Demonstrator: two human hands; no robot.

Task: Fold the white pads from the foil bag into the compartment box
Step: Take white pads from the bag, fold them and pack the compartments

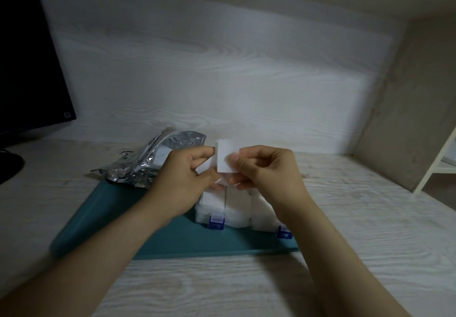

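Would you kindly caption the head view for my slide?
Left hand and right hand pinch a white pad above the compartment box on a teal mat, foil bag at left.

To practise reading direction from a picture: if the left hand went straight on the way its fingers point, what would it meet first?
The left hand pinches the white pad; straight on, it would probably meet the right hand, which holds the pad's other edge. Depth unclear.

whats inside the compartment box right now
The front compartments of the compartment box are filled with white pads. The rear compartments cannot be seen: the left hand and right hand, both pinching a loose pad above the box, cover them.
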